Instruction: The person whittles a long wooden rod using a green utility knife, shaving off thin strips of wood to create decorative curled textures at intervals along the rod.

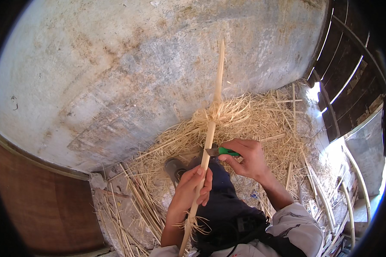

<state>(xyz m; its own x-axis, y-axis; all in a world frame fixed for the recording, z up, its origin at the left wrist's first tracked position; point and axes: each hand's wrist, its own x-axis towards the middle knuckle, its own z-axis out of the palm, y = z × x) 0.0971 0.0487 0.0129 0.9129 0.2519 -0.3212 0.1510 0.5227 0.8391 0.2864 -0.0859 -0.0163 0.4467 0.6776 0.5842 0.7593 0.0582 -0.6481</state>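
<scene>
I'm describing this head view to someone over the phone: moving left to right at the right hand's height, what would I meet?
Brown panel → mottled wall → pale stick → green-handled knife → right hand → curved pole.

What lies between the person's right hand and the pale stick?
In the head view, a blade and part of its green handle span from the right hand to the pale stick.

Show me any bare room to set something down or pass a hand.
A narrow pale floor strip looks bare between the curly yellowish shavings and dark slatted wooden wall. A gap shows between left hand and right hand, over dark trousers. Crowded: around the grey shoe, with shavings and long thin pale strips.
</scene>
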